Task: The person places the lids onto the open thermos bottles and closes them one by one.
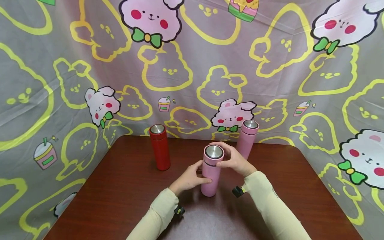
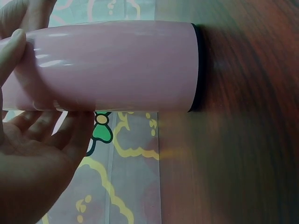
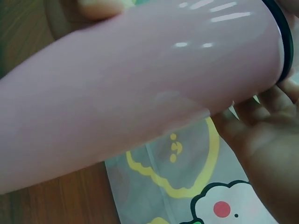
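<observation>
A pink thermos bottle (image 1: 209, 185) with a silver-topped lid stands upright near the middle of the table, between both hands. My left hand (image 1: 189, 177) grips its body from the left, thumb across the front. Higher up, around the lid and neck, my right hand (image 1: 235, 162) holds it from the right, its far fingers partly hidden. The left wrist view shows the bottle's glossy side (image 2: 126, 67) and its dark base ring; whether the base touches the table is unclear. In the right wrist view, fingers (image 3: 268, 109) lie against the bottle near its black neck ring.
A red thermos bottle (image 1: 161, 155) stands at the back left of the brown table (image 1: 120, 186). Behind my right hand is a second pink thermos bottle (image 1: 247, 138), its lower part partly covered. A patterned cloth (image 1: 186, 60) hangs around the table's back and sides.
</observation>
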### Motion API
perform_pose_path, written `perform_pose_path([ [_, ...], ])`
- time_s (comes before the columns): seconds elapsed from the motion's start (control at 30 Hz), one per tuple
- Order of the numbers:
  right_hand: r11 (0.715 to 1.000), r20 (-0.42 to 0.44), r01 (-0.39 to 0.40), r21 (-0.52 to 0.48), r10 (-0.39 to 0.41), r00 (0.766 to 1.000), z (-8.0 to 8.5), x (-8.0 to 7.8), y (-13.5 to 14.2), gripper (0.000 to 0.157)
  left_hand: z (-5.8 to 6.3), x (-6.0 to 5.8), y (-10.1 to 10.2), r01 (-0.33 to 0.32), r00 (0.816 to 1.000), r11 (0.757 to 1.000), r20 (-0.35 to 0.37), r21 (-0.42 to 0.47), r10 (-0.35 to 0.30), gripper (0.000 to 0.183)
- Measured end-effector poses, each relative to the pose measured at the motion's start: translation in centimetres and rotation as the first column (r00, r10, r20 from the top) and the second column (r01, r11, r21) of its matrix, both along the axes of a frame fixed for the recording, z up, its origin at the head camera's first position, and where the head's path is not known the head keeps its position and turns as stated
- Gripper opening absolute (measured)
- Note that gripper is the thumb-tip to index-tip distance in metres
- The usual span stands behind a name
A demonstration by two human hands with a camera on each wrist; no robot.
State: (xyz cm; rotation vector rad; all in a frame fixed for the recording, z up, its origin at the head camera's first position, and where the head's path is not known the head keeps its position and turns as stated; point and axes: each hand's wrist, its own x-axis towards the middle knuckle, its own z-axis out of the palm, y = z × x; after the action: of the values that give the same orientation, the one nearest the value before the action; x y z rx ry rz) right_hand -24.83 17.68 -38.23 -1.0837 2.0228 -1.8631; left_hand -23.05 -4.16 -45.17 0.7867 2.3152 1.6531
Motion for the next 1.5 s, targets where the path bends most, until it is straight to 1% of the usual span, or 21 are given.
perform_pose_path([
  [0.1,0.997,-0.029,0.077,-0.006,-0.077,0.997,-0.4,0.5,-0.2,0.062,0.0,0.0,0.0,0.002,1.000,1.000,-0.013,0.002,-0.002,0.059],
  [0.23,0.984,-0.073,0.180,-0.014,-0.180,0.981,-0.8,1.0,-0.6,0.062,-0.2,0.0,0.0,0.013,1.000,1.000,-0.022,0.015,-0.012,0.059],
  [0.33,0.974,-0.077,0.224,-0.032,-0.226,0.971,-1.1,1.4,-0.9,0.064,-0.2,0.0,0.0,0.025,0.999,0.999,-0.033,0.021,-0.025,0.061],
  [0.4,0.969,-0.069,0.243,-0.042,-0.245,0.967,-1.2,1.6,-1.1,0.065,-0.3,-0.1,0.0,0.031,0.999,0.999,-0.035,0.024,-0.030,0.062],
  [0.6,0.955,-0.032,0.294,-0.038,-0.295,0.955,-1.1,2.2,-1.6,0.067,-0.1,0.0,0.1,0.023,1.000,0.999,0.009,0.039,-0.024,0.060],
  [0.67,0.954,-0.019,0.296,-0.036,-0.297,0.955,-1.0,2.4,-1.6,0.067,0.0,0.1,0.1,0.022,1.000,0.999,0.018,0.040,-0.023,0.060],
  [0.7,0.958,-0.013,0.282,-0.043,-0.283,0.959,-1.0,2.4,-1.6,0.067,0.5,0.3,0.0,0.026,0.999,0.999,0.021,0.046,-0.027,0.060],
  [0.73,0.964,-0.002,0.260,-0.051,-0.261,0.965,-1.0,2.4,-1.5,0.067,0.9,0.5,0.0,0.028,0.999,0.998,0.020,0.047,-0.029,0.059],
  [0.8,0.979,0.011,0.186,-0.082,-0.186,0.983,-1.1,2.1,-1.1,0.067,0.9,0.4,0.0,0.035,0.999,0.998,0.033,0.047,-0.036,0.060],
  [0.87,0.988,0.034,0.062,-0.143,-0.057,0.998,-1.2,1.7,-0.7,0.061,0.9,0.1,-0.1,0.045,0.998,0.997,0.045,0.055,-0.048,0.061],
  [0.9,0.984,0.043,-0.011,-0.180,0.019,0.999,-1.3,1.3,-0.5,0.058,0.8,-0.1,-0.2,0.053,0.997,0.997,0.055,0.062,-0.057,0.061],
  [0.93,0.974,0.054,-0.079,-0.215,0.092,0.994,-1.4,1.0,-0.3,0.057,0.3,-0.4,-0.2,0.059,0.996,0.996,0.066,0.064,-0.064,0.061],
  [0.97,0.957,0.057,-0.146,-0.251,0.165,0.985,-1.4,0.7,-0.2,0.057,-0.2,-0.8,-0.3,0.066,0.994,0.995,0.081,0.072,-0.072,0.062],
  [1.0,0.936,0.065,-0.208,-0.284,0.235,0.970,-1.3,0.5,-0.1,0.059,-0.3,-0.9,-0.3,0.077,0.992,0.994,0.092,0.084,-0.085,0.062],
  [1.1,0.858,0.066,-0.368,-0.358,0.417,0.907,-1.1,-0.4,0.0,0.068,-0.5,-1.3,-0.4,0.119,0.984,0.987,0.119,0.110,-0.132,0.062],
  [1.2,0.783,0.068,-0.485,-0.390,0.550,0.832,-0.7,-1.2,-0.1,0.070,-0.7,-1.6,-0.4,0.162,0.975,0.978,0.132,0.133,-0.180,0.063],
  [1.27,0.739,0.067,-0.541,-0.400,0.613,0.787,-0.5,-1.7,-0.3,0.070,-0.8,-1.8,-0.5,0.181,0.970,0.973,0.137,0.145,-0.201,0.064],
  [1.33,0.714,0.068,-0.574,-0.401,0.648,0.759,-0.4,-2.1,-0.4,0.068,-0.8,-1.9,-0.4,0.192,0.966,0.970,0.148,0.147,-0.214,0.064],
  [1.37,0.707,0.065,-0.585,-0.398,0.658,0.751,-0.4,-2.2,-0.4,0.067,-0.8,-2.0,-0.5,0.193,0.964,0.970,0.153,0.145,-0.215,0.064],
  [1.43,0.705,0.066,-0.594,-0.386,0.664,0.745,-0.4,-2.5,-0.5,0.066,-0.8,-2.0,-0.5,0.195,0.961,0.970,0.168,0.143,-0.218,0.065],
  [1.5,0.712,0.067,-0.595,-0.373,0.660,0.748,-0.4,-2.7,-0.6,0.065,-0.7,-2.1,-0.5,0.196,0.959,0.971,0.181,0.138,-0.220,0.065],
])
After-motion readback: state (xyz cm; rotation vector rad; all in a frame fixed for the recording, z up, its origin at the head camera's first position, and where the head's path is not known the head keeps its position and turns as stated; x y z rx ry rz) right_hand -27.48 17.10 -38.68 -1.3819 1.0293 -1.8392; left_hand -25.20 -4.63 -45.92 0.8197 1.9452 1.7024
